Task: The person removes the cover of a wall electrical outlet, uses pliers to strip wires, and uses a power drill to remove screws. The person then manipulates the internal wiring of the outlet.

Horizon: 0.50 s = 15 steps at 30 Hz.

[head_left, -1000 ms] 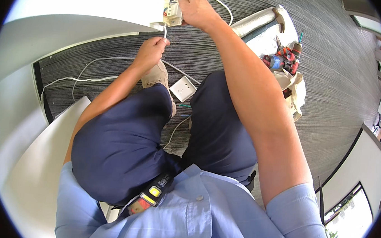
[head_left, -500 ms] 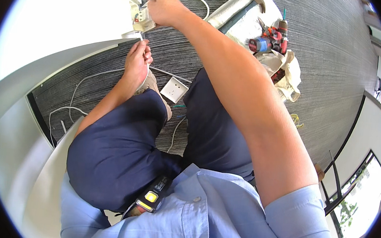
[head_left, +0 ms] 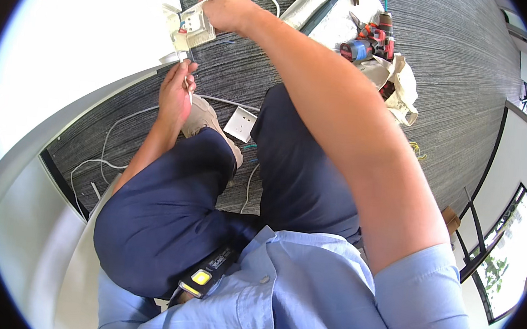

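My right hand (head_left: 227, 9) is closed on the edge of a white power socket (head_left: 194, 23), which hangs away from the white wall with its back box side showing some coloured wire. Below it my left hand (head_left: 176, 92) pinches a white cable (head_left: 190, 97) that runs up toward the socket. Its fingertips sit just under the wall opening. On the carpet by my shoe lies another white square socket plate (head_left: 241, 123), with a white cable end and small coloured wires close to it.
A hammer (head_left: 324, 12) rests on a silvery sheet (head_left: 368, 7) at the top. Beside it are a red and black power drill (head_left: 384, 34) and a cream cloth bag (head_left: 403, 92). White cables (head_left: 106, 132) trail over the carpet at left, along the white wall (head_left: 71, 66).
The socket in my right hand has turned to face me more. My left hand has shifted slightly left and down with the cable. The whole view has shifted a little.
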### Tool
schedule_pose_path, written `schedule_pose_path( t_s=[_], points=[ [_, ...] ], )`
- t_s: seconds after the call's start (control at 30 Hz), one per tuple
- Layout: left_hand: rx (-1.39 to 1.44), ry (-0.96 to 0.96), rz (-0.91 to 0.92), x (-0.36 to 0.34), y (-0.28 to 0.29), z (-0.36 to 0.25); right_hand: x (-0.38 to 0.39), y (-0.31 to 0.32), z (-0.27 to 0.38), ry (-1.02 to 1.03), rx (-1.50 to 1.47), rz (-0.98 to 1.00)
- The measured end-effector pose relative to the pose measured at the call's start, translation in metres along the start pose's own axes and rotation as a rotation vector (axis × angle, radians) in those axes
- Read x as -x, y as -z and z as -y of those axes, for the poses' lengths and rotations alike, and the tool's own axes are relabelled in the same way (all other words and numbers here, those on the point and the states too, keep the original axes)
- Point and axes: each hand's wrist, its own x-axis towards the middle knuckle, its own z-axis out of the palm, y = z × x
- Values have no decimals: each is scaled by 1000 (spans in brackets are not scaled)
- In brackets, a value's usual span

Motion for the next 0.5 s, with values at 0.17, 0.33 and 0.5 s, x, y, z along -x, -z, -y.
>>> schedule_pose_path(
  t_s=[0.17,0.33,0.5],
  points=[
    [10,6,72,-1,-6,-2,10,8,27,131,170,-202],
    [-214,24,44,2,-9,-11,28,-2,54,127,233,-163],
    [-582,117,25,10,-7,-20,26,2,45,78,164,-160]
  ],
)
